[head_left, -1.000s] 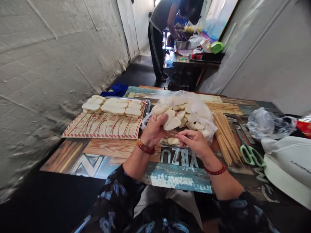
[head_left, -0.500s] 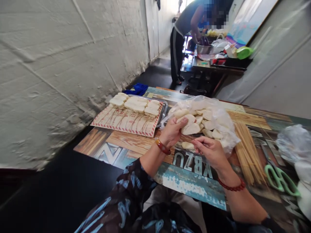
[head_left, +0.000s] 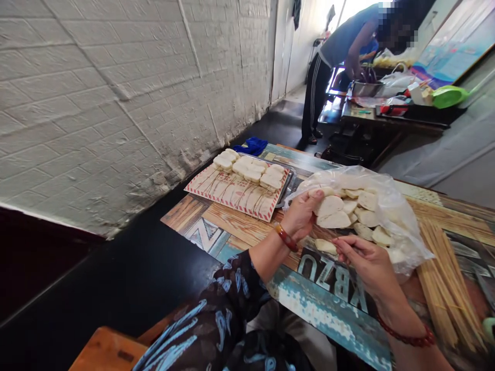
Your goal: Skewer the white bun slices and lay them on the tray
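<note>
My left hand (head_left: 302,214) is closed on pale bun slices (head_left: 331,212), held upright with their cut faces toward my right hand. My right hand (head_left: 361,255) pinches the end of a thin bamboo skewer just below those slices; most of the skewer is hidden. A loose bun slice (head_left: 325,246) lies on the table between my hands. Behind them, a clear plastic bag (head_left: 402,221) lies spread open with many more slices in it. A bundle of bamboo skewers (head_left: 444,288) rests to the right of my right hand.
At the left, skewered slices (head_left: 249,168) sit in rows on a red-edged paper bag (head_left: 228,193), over a metal tray (head_left: 288,189). A blue cloth (head_left: 251,146) lies at the far corner. A person (head_left: 348,56) bends over a metal bowl (head_left: 365,88) at another table. A wooden stool (head_left: 106,353) is lower left.
The view has swung left, so everything appears further right, and the scissors have mostly left the frame. Both hands keep nearly the same pose around the slices.
</note>
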Motion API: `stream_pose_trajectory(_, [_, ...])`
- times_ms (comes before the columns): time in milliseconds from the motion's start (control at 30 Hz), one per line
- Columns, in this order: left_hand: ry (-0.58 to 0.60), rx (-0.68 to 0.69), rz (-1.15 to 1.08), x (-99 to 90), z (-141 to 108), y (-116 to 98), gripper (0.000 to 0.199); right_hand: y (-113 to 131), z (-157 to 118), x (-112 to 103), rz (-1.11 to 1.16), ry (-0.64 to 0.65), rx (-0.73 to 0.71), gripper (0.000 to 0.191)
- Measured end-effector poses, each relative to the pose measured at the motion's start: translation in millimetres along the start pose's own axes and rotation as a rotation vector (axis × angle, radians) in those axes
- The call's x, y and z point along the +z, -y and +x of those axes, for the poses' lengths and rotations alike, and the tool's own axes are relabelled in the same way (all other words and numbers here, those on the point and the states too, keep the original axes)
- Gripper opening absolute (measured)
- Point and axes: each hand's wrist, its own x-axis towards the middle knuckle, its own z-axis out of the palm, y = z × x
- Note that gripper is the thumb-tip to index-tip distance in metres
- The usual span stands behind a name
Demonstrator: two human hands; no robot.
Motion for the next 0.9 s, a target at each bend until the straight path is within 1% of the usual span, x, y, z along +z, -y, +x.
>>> stream_pose_trajectory(100, [0.008, -0.009, -0.001, 3.5, -0.6, -1.2, 0.058, 4.4, -0.1, 2.2, -0.012, -0.018, 0.003, 0.038])
stream_pose_trajectory(200, [0.006, -0.002, 0.015, 6.3, -0.2, -3.5, 0.054, 10.3, 1.1, 4.4, -0.019, -0.020, 0.005, 0.039])
stream_pose_trajectory(333, [0.012, 0.007, 0.013, 7.6, 1.4, -6.2, 0.052, 13.2, 3.8, 3.8, -0.028, -0.004, -0.004, 0.034])
stream_pose_trajectory(467, [0.024, 0.008, -0.045, 7.3, 3.1, -9.0, 0.053, 17.2, 4.1, 0.2, 0.057, 0.002, 0.006, 0.031])
stream_pose_trajectory(567, [0.040, -0.042, -0.080, 2.6, 6.7, -6.3, 0.052, 26.7, 4.0, -1.9, 0.151, -0.044, 0.010, 0.032])
stream_pose_trajectory(667, [0.010, -0.148, 0.012, -3.5, 9.8, 4.8, 0.033, 43.4, 4.4, -0.4, 0.197, -0.089, -0.010, 0.033])
stream_pose_trajectory(733, [0.054, -0.213, 0.078, -5.5, 9.5, 15.9, 0.030, 58.1, 5.7, 5.2, 0.214, -0.086, -0.023, 0.033])
stream_pose_trajectory(800, [0.137, -0.251, 0.114, -4.9, 6.7, 27.2, 0.030, 74.3, 8.5, 15.9, 0.227, -0.061, -0.024, 0.032])
stream_pose_trajectory(833, [0.171, -0.246, 0.125, -3.9, 4.7, 32.1, 0.029, 82.4, 10.7, 23.4, 0.230, -0.039, -0.015, 0.033])
stream_pose_trajectory(867, [0.180, -0.233, 0.126, -2.7, 2.3, 35.7, 0.028, 90.4, 13.5, 32.3, 0.233, -0.017, -0.002, 0.034])
stream_pose_trajectory(900, [0.164, -0.207, 0.125, -1.8, -0.3, 37.7, 0.027, 98.0, 16.7, 42.5, 0.238, 0.005, 0.010, 0.035])
